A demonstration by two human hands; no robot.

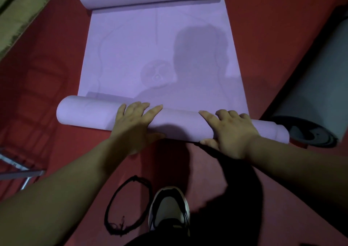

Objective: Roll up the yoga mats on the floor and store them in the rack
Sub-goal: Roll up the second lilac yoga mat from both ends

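Pressing down on the rolled end of the purple mat (160, 54) with left hand (134, 125) and right hand (230, 131), fingers (154, 110) spread flat, gripping nothing.

Both bare forearms reach forward and slightly inward from the lower corners of the view. The left hand (134, 122) lies palm down with fingers spread and extended, thumb tucked low toward the body. The right hand (230, 131) does likewise, its fingers pointing forward and leftward, wrist bent back.
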